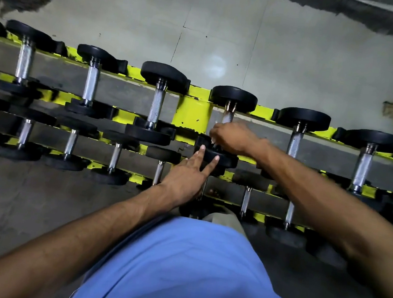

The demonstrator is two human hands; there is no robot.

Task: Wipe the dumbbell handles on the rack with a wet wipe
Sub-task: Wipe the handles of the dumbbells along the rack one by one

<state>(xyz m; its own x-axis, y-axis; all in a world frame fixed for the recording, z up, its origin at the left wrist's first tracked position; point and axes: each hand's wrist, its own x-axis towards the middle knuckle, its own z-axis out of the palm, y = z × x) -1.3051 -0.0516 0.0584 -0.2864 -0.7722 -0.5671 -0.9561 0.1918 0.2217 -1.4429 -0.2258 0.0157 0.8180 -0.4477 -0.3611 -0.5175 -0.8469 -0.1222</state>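
Hidden: the white wet wipe [213,140] shows only as a sliver under curled fingers. A blue shirt [189,270] covers the rack's nearest edge.
Room: the yellow and grey two-tier dumbbell rack [191,116] runs edge to edge, with pale tiled floor [227,42] beyond it and neighbouring dumbbells well apart.
Right hand [231,138]: wrapped round the lower part of the knurled steel dumbbell handle [227,117] on the upper tier.
Left hand [187,174]: fingers straight, tips resting on that dumbbell's near black round end plate [223,160].
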